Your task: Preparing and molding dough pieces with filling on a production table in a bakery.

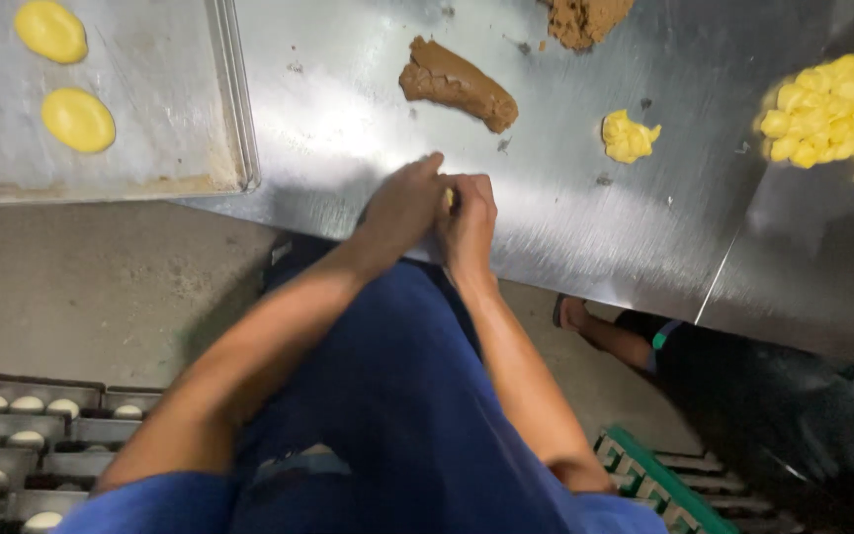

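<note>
My left hand (402,205) and my right hand (469,220) are pressed together at the near edge of a steel table (348,109). Between the palms a small piece of yellow dough (448,197) just shows; both hands are closed around it. Beyond the hands lies a log of brown filling (457,84), and further back a crumbly brown heap (587,20). A small lump of yellow dough (629,136) sits to the right of the log.
A metal tray (190,119) at the left holds flat yellow dough discs (77,120). A pile of yellow dough pieces (842,114) lies at the right. Racks of pale dough balls (12,425) stand at lower left. Another person's leg and foot (595,331) are beside the table.
</note>
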